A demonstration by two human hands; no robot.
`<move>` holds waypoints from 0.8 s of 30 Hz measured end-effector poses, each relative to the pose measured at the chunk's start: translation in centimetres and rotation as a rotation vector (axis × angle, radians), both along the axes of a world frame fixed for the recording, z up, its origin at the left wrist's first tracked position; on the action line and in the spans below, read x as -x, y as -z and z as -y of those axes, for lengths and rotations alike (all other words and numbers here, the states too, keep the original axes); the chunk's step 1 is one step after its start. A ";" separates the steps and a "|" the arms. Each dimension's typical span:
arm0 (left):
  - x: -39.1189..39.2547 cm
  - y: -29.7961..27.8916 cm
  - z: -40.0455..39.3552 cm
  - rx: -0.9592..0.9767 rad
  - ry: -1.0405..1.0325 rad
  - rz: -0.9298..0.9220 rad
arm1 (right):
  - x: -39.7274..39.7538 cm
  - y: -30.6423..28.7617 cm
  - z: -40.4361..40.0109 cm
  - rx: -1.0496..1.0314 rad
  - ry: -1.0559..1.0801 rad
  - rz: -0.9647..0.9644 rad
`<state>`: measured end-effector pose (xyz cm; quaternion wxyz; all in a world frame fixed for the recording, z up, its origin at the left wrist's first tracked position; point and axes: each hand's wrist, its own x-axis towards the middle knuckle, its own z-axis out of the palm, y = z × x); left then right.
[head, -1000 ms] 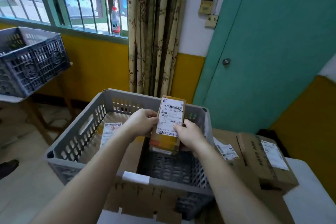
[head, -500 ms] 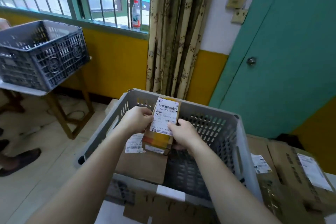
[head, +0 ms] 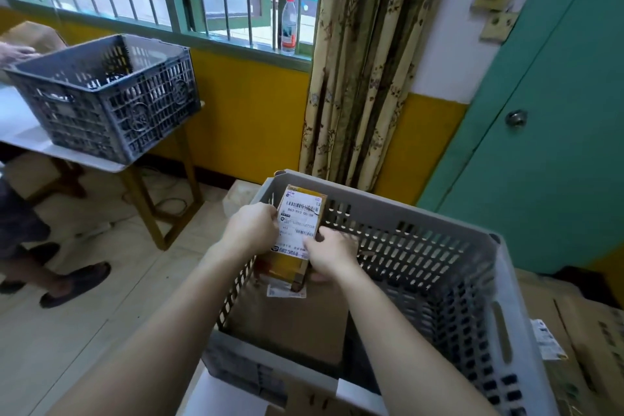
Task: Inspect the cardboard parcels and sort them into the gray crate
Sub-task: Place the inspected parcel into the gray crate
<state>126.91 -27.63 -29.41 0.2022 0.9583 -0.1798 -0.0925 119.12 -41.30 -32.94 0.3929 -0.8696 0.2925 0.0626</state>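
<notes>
Both hands are clamped on one small parcel [head: 297, 233] above the gray crate [head: 398, 219]: my left hand [head: 251, 230] grips its left edge, my right hand [head: 332, 255] pinches the lower right edge. I hold the parcel upright over the crate's far-left inner corner. It is a slim cardboard box wound in yellow tape, its face toward me covered by a white shipping label [head: 299, 224] with barcodes and printed numbers.

Below the parcel, a larger flat brown carton [head: 304, 324] lies on the crate's floor along the left wall, with a label partly hidden under the parcel. Right of the crate lie more cardboard boxes [head: 580, 331]. Far left of the crate, a darker crate [head: 108, 101] sits on a table [head: 20, 132], where another person's legs and sandals [head: 76, 284] stand. Beyond the crate hang a curtain [head: 358, 71] and a barred window with a water bottle [head: 289, 25] on its sill.
</notes>
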 end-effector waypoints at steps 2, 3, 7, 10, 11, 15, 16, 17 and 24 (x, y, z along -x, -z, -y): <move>-0.5 0.2 0.0 -0.025 0.007 -0.031 | -0.2 -0.1 -0.2 0.134 -0.034 -0.028; -0.7 0.2 0.1 -0.034 0.011 -0.043 | -0.3 -0.2 -0.3 0.216 -0.052 -0.045; -1.4 0.4 0.3 -0.063 0.040 -0.066 | -0.8 -0.2 -0.3 0.342 -0.076 -0.058; -0.9 0.4 0.6 -0.160 0.082 -0.029 | -1.3 -0.1 -0.4 0.189 -0.058 -0.014; -0.6 0.5 0.8 -0.203 0.101 0.004 | -1.4 -0.1 -0.4 0.146 -0.065 0.002; 0.0 0.9 0.8 -0.277 0.110 0.103 | -1.5 0.0 -0.6 0.088 -0.124 0.050; 0.0 1.0 0.8 -0.279 0.102 0.104 | -1.4 -0.1 -0.8 0.076 -0.134 0.057; 0.0 0.9 0.8 -0.275 0.096 0.096 | -1.3 -0.2 -0.9 0.079 -0.150 0.063; 0.1 0.7 0.1 -0.073 0.038 0.089 | -0.7 0.0 -0.6 0.075 -0.126 0.067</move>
